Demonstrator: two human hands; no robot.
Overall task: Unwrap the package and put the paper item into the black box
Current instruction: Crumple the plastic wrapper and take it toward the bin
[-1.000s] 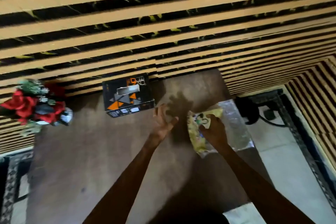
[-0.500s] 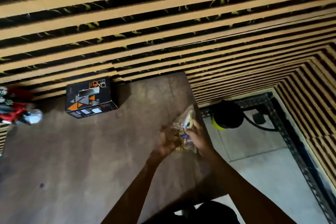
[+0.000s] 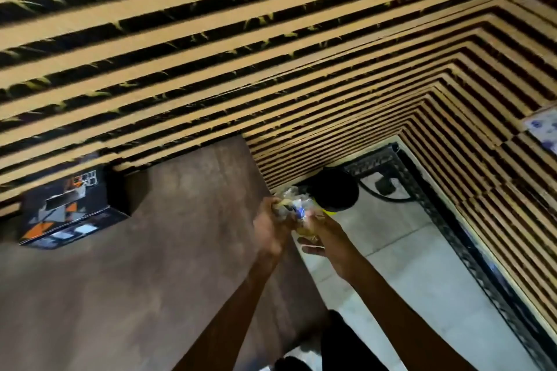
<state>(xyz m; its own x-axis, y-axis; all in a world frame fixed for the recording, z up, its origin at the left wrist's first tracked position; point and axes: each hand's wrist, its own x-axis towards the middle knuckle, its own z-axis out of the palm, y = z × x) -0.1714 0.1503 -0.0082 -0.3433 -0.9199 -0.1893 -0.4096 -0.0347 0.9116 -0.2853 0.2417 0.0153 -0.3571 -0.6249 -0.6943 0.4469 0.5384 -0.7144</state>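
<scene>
Just right of the frame's centre, two bare hands meet around a small crinkled package (image 3: 297, 209) in clear plastic wrap. The left hand (image 3: 269, 227) has its fingers curled closed on the package's left end. The right hand (image 3: 324, 233) pinches the right end from below, thumb and fingers closed on the wrap, with one finger sticking out loose underneath. Holding it at both ends like this likely lets the hands pull apart and tear or peel the wrap open. The package is lifted in the air, over the right edge of the table (image 3: 150, 250), not resting on anything. Motion blur hides the detail, so I cannot tell whether the wrap is open yet; flecks of yellow and blue show through the plastic.

Both bare forearms run down from the hands to the bottom of the frame.

The black box (image 3: 67, 211), printed with orange and grey shapes, sits at the left of the frame on the brown table, against the striped wall (image 3: 271, 54). It is well apart from the hands, with bare tabletop between and nothing blocking the way. Its top looks closed.

Right of the hands, on the pale tiled floor (image 3: 422, 295), stands a round black object with a yellow rim (image 3: 334, 193), a dark cable trailing behind it.
</scene>
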